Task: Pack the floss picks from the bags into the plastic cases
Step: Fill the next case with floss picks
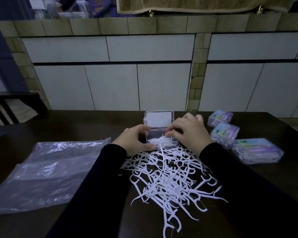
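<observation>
Head view: one open case stands on the dark table, lid raised upright at its far side, a small bundle of floss picks lying inside; three closed cases sit in a row at the right, each with a coloured label and white picks visible through the walls; one clear plastic bag lies flat at the left, well apart from the cases; one loose pile of floss picks spreads over the table just in front of the open case, too tangled to count.

The open case lies between the two hands; the left hand grips its left wall, thumb at the near lower edge, fingers curled round the far corner; the right hand reaches over the right rim, fingers bent down into the compartment and touching the picks inside; whether they pinch any cannot be told. The pile lies between the two dark sleeves, near the wrists.
</observation>
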### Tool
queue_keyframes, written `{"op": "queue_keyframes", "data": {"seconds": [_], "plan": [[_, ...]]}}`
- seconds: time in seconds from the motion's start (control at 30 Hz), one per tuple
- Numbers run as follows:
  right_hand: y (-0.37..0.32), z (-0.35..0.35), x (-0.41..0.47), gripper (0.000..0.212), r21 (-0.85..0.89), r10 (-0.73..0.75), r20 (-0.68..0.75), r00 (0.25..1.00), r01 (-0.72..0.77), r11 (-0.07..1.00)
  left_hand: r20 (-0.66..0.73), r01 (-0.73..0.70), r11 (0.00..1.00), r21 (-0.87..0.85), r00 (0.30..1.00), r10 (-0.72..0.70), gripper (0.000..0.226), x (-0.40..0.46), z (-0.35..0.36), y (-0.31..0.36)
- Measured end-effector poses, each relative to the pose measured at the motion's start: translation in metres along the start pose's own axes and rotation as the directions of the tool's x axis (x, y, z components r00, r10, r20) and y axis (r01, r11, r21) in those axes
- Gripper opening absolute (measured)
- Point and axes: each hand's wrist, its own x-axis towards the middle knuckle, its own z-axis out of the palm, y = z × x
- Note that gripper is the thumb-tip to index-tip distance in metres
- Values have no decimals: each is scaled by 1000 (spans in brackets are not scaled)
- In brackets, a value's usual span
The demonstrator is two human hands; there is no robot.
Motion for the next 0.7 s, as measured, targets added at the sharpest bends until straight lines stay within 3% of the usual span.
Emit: {"op": "queue_keyframes", "data": {"seconds": [0.33,0.43,0.6,0.7], "plan": [[-5,0,5,22,-236,-87,118,989,113,965,31,-5,998,-64,999,7,72,0,0,1],[-5,0,3,22,-222,-106,108,988,128,967,32,-3,999,-53,999,4,73,0,0,2],[-9,2,2,13,-131,-232,-87,969,220,967,30,-5,998,-60,1000,7,70,0,0,0],[-12,3,0,20,-130,-194,-29,981,189,973,28,-7,997,-72,1000,9,72,0,0,0]]}}
